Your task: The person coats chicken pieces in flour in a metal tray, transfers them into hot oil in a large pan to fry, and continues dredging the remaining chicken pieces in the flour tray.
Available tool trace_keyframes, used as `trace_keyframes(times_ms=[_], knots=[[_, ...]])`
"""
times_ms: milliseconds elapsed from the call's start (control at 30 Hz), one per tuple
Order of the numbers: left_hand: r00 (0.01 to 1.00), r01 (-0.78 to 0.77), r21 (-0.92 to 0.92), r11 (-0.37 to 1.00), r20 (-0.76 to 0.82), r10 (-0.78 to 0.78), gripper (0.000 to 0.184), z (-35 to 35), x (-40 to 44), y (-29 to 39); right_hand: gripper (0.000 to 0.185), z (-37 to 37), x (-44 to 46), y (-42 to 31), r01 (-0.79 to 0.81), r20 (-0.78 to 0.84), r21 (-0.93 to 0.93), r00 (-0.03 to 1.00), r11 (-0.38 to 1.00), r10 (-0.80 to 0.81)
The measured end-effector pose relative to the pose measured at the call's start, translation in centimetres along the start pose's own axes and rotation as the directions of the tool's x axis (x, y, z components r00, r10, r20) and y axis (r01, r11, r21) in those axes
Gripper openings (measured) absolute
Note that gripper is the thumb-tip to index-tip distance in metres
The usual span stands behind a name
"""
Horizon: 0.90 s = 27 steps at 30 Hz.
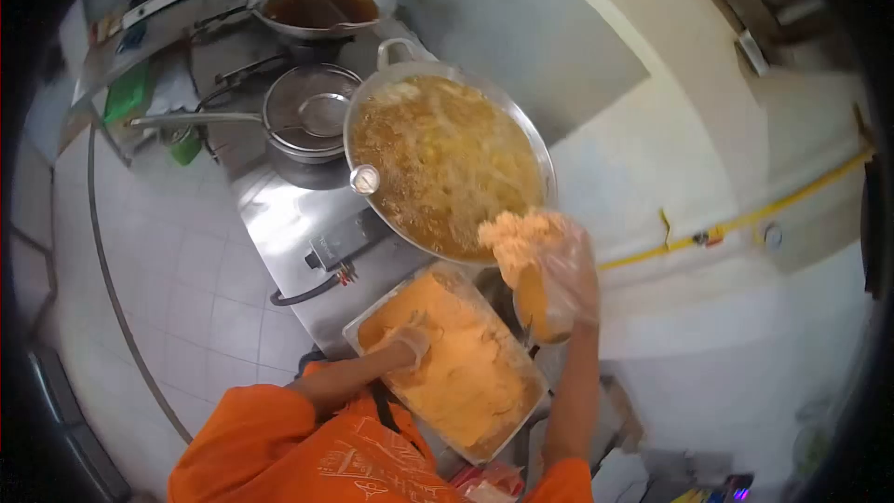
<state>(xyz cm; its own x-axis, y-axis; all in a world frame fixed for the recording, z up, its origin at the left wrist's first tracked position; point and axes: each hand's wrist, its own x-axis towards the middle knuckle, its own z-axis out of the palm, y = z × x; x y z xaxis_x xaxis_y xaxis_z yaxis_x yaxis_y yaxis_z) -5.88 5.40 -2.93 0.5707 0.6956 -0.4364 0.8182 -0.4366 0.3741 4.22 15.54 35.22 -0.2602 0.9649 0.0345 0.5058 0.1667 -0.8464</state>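
My left hand (413, 343), in a clear plastic glove, reaches into a rectangular tray (533, 398) of orange breading flour (470, 363). Its fingers are sunk in or hidden by the flour. My right hand (571, 270), also gloved in clear plastic, grips a craggy orange-coated piece of food (520, 240) at the near right rim of a large wok (548, 166). Bubbling oil (438, 149) fills the wok, with pale pieces frying in it. Just below my right hand is a bowl (540, 309) with orange contents.
A round dial thermometer (365, 180) sits at the wok's left rim. Left of it, a long-handled strainer (312, 116) lies over a pot (307, 168). Behind stands a second wok (384, 2) with dark oil. A gas burner control (349, 240) and hose are on the steel counter (279, 214).
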Motion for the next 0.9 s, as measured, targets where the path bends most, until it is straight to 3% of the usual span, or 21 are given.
trace_keyframes(times_ms=[67,100,133,167,200,267,367,433,467,500,567,667,733,800,867,900], knots=[[0.988,0.028,-0.17,0.985,-0.145,-0.053,0.045,-1.1,-3.5,1.0,0.051,0.3,7.2,4.1,0.282,0.078,-0.298,0.96,0.912,-0.271],[0.92,-0.039,-0.154,0.987,-0.392,-0.024,0.047,1.6,-2.6,0.7,0.048,1.7,11.3,8.2,0.341,0.078,-0.289,0.94,0.895,-0.332],[0.792,-0.091,-0.115,0.989,-0.611,0.001,0.05,6.3,-0.3,0.1,0.046,3.1,15.4,12.1,0.398,0.078,-0.28,0.916,0.873,-0.393],[0.721,-0.092,-0.087,0.992,-0.693,0.007,0.05,8.1,0.6,0.0,0.042,5.3,18.3,14.1,0.331,0.009,-0.104,0.943,0.938,-0.332],[0.641,-0.088,-0.058,0.994,-0.767,0.012,0.049,9.8,1.5,-0.1,0.039,7.3,19.8,11.5,0.175,0.049,-0.251,0.985,0.952,-0.168],[0.733,-0.008,-0.084,0.996,-0.678,-0.051,0.043,9.2,1.9,-0.4,0.034,11.1,21.8,5.0,-0.126,0.037,-0.541,0.984,0.832,0.174],[0.922,0.166,-0.157,0.974,-0.326,-0.21,0.034,5.8,0.3,0.1,0.035,15.1,25.1,6.1,-0.067,-0.012,-0.426,0.998,0.902,0.068],[0.956,0.169,-0.206,0.964,-0.202,-0.211,0.045,5.1,0.6,-0.7,0.036,16.2,26.2,8.2,0.154,-0.069,-0.504,0.974,0.85,-0.217],[0.971,0.166,-0.23,0.959,-0.134,-0.2,0.055,4.8,0.6,-0.8,0.035,16.1,25.4,7.0,0.159,-0.083,-0.518,0.969,0.841,-0.234],[0.97,0.164,-0.241,0.956,-0.137,-0.201,0.044,3.7,-0.2,-0.9,0.033,15.9,24.5,5.5,0.164,-0.096,-0.532,0.963,0.831,-0.251],[0.974,0.151,-0.268,0.952,-0.124,-0.189,0.031,0.6,-3.2,-1.1,0.029,13.7,18.1,-3.5,-0.025,-0.097,-0.503,0.995,0.864,-0.027],[0.978,0.136,-0.251,0.958,-0.121,-0.171,0.031,1.1,-2.8,-1.2,0.033,8.4,14.8,1.0,0.31,-0.196,-0.546,0.856,0.778,-0.479],[0.974,0.114,-0.231,0.966,-0.167,-0.154,0.033,2.4,-1.7,-1.3,0.033,6.4,8.2,1.7,0.306,-0.325,-0.354,0.846,0.884,-0.423],[0.968,0.065,-0.214,0.975,-0.224,-0.114,0.036,3.7,-0.4,-1.3,0.032,4.7,1.7,2.7,0.173,-0.45,-0.139,0.866,0.975,-0.218],[0.971,-0.017,-0.221,0.975,-0.237,-0.037,0.039,3.4,0.7,-1.3,0.03,3.5,-4.7,5.1,-0.091,-0.519,0.134,0.842,0.987,0.148],[0.975,-0.07,-0.241,0.968,-0.224,0.015,0.041,3.1,0.9,-0.9,0.03,2.7,-7.4,7.5,-0.246,-0.475,0.13,0.835,0.96,0.278]])
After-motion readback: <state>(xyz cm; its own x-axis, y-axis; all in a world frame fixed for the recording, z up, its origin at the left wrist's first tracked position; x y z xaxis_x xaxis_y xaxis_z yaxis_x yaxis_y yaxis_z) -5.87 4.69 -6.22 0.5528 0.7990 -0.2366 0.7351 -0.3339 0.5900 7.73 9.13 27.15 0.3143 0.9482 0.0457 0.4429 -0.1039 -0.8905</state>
